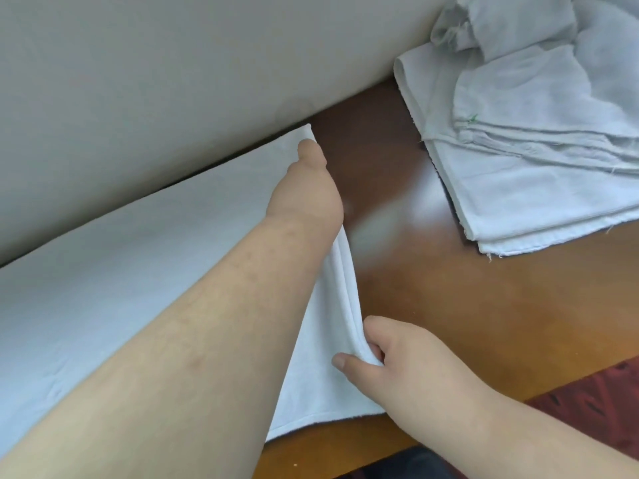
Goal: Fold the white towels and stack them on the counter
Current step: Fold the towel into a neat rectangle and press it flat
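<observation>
The right hand (pixel 397 357) pinched the near right corner of the white towel (pixel 103 271), thumb on top and curled fingers beneath, with the doubled edge lifted slightly off the counter (pixel 432 288). The left hand (pixel 306 188) reached across to the far right corner, close against the wall (pixel 173 63). Its fingers were hidden behind the back of the hand, so whether they pinched the cloth or merely pressed it could not be told.

The towel lay flat on the counter, its long axis running leftward from both hands along the wall. Its right edge ran between the two hands, near to far. Both hands therefore stood at one short end, with the free length lying wholly to their left. In my judgement, the coming fold would carry this end leftward over the rest.

A stack of folded towels (pixel 518 195) sat well apart to the right, with crumpled cloths (pixel 518 46) heaped on it.
</observation>
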{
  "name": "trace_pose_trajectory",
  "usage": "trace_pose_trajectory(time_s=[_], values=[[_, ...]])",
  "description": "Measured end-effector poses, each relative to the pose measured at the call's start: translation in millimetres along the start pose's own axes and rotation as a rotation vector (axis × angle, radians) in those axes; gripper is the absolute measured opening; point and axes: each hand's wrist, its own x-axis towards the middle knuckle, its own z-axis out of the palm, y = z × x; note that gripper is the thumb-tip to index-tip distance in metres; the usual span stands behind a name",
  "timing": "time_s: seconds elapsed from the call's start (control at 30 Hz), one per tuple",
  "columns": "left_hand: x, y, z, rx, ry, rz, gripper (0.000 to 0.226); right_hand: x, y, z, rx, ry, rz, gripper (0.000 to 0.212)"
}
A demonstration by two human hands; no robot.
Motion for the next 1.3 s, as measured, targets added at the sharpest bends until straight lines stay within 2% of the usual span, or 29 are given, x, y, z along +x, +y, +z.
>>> trace_pose_trajectory(time_s=[0.1, 0.23, 0.5, 0.6, 0.7, 0.8, 1.0, 1.13, 1.3], values=[[-11.3, -12.4, -13.0, -0.028, 0.001, 0.019, 0.02, -4.5, -13.0, 4.9, 0.037, -0.045, -0.019, 0.06], [-23.4, -33.8, -38.4, -0.12, -0.025, -0.042, 0.034, -14.6, -38.4, 20.8, 0.041, -0.087, -0.088, 0.066], [-50.7, -112.8, -105.7, -0.553, 0.007, -0.115, 0.054, -29.0, -94.0, 86.6, 0.029, 0.001, -0.365, 0.063], [-66.9, -150.0, -134.1, -0.703, 0.067, -0.139, 0.046, -33.1, -118.9, 116.8, -0.055, 0.054, -0.487, 0.055], [-82.4, -187.3, -164.2, -0.744, 0.094, -0.101, 0.043, -36.3, -144.2, 146.2, -0.072, 0.041, -0.574, 0.037], [-93.6, -225.7, -188.9, -0.786, 0.085, -0.086, 0.051, -39.6, -171.3, 175.4, -0.018, -0.017, -0.573, 0.029], [-117.0, -301.1, -219.8, -0.888, 0.152, -0.083, 0.06, -45.4, -213.8, 230.8, 0.169, -0.242, -0.537, 0.033], [-131.3, -354.3, -231.6, -0.961, 0.173, -0.08, 0.063, -42.7, -238.6, 271.0, 0.054, -0.296, -0.581, 0.034], [-142.0, -423.2, -238.2, -1.059, 0.237, -0.191, 0.062, -31.8, -261.0, 327.6, -0.041, -0.381, -0.592, 0.036]])
